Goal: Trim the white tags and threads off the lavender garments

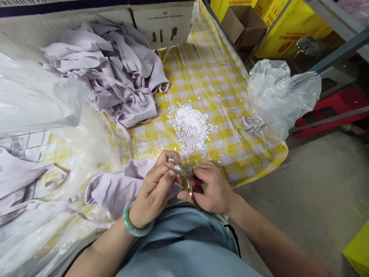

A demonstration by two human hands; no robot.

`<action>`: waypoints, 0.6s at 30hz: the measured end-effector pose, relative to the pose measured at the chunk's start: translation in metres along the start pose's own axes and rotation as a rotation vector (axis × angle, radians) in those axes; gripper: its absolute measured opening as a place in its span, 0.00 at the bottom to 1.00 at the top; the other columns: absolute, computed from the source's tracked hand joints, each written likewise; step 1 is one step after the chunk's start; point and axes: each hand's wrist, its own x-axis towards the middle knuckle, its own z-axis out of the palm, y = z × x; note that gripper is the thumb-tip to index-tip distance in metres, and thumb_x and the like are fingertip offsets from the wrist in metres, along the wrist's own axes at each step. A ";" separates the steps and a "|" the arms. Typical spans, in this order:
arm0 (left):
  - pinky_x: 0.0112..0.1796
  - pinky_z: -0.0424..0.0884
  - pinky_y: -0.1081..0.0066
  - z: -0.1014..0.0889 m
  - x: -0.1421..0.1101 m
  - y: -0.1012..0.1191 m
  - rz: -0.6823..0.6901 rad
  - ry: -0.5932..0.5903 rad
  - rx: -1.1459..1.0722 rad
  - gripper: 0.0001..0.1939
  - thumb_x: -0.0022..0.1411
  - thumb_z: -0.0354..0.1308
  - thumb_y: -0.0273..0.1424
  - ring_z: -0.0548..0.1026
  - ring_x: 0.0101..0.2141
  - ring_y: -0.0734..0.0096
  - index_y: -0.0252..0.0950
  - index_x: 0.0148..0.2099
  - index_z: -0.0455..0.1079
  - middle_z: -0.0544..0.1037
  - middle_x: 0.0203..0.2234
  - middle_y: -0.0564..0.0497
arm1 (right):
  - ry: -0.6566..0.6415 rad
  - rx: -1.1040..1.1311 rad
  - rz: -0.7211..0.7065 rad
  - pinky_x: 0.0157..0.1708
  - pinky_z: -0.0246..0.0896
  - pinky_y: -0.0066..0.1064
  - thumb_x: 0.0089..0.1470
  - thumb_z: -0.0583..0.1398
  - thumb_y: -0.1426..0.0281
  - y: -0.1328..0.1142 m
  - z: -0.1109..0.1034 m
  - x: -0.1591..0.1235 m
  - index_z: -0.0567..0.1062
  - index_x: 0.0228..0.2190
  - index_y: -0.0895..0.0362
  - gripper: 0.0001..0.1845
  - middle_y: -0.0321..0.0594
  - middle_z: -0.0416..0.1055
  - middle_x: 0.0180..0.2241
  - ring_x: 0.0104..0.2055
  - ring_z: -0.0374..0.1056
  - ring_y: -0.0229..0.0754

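Observation:
My right hand is closed round the handles of a pair of scissors, whose blades are parted and point up and left. Between the blades, at the fingertips of my left hand, shows a small white bit. My left thumb and fingers are pinched together; a lilac cloth runs under and behind this hand, though the exact spot they grip is hidden. A green bangle circles the left wrist. Just beyond the scissors lies a heap of small white pieces.
A pile of lilac cloths with straps lies at the back left, against cardboard boxes. Clear plastic covers the left side. On the checked yellow tablecloth, a loose strap lies beside a clear plastic bag at the right edge.

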 end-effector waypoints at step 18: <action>0.41 0.66 0.65 0.023 0.031 -0.020 -0.067 -0.190 0.046 0.19 0.70 0.46 0.37 0.66 0.42 0.62 0.36 0.29 0.67 0.67 0.36 0.44 | 0.060 0.009 0.251 0.25 0.50 0.28 0.50 0.64 0.54 0.034 -0.013 -0.025 0.60 0.14 0.55 0.27 0.31 0.61 0.15 0.21 0.56 0.35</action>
